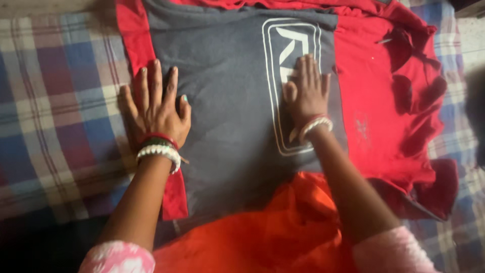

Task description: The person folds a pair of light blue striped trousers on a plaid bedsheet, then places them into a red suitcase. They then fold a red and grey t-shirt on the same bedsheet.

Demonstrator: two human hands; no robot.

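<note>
A folded grey shirt (pixel 227 101) with a white printed emblem lies flat on top of a red garment (pixel 384 101). My left hand (pixel 156 108) presses flat on the grey shirt's left edge, fingers spread, partly over the red cloth beneath. My right hand (pixel 306 88) lies flat on the white emblem at the shirt's right side, fingers together. Both wrists wear red and white bangles. Neither hand grips anything.
A checked blue, purple and cream bedsheet (pixel 55 111) covers the surface under the clothes. Orange-red cloth (pixel 268 232) bunches at the near edge between my arms. The red garment's sleeve (pixel 434 187) spreads out to the right.
</note>
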